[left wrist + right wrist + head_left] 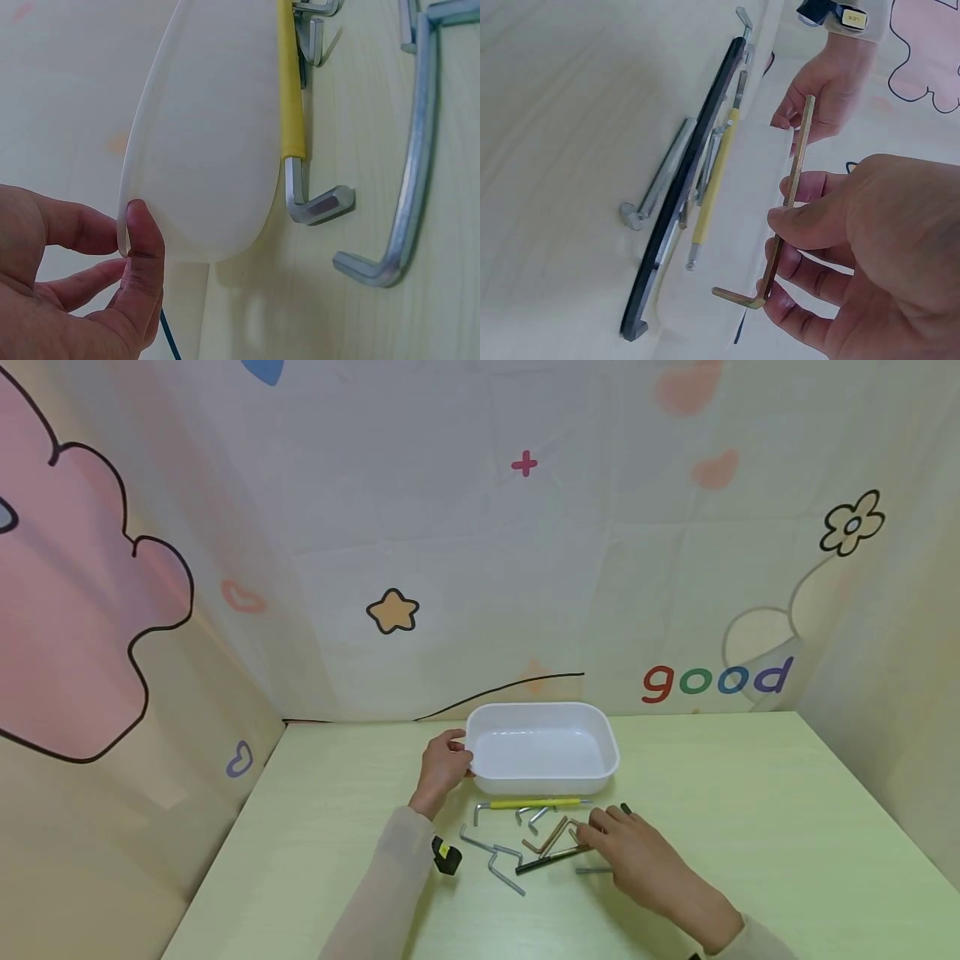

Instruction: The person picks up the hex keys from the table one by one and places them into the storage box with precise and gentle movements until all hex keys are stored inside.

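Note:
My left hand (444,766) pinches the left end of a white plastic tray (543,784); in the left wrist view, thumb and fingers sit on either side of its rim (132,161). A brass-coloured L-shaped hex key (803,142) is held between the thumb and fingers of my right hand (885,240), its short bent end pointing away from the palm. In the head view that right hand (637,857) is over the right side of the loose hex keys, hiding part of them. A yellow-sleeved hex key (534,804) lies along the tray's front.
Several loose hex keys lie on the pale green table (750,827) in front of the tray, among them a long black one (682,187), silver ones (414,165) and a brass-coloured one (555,836). A printed cloth wall (465,543) rises behind the tray.

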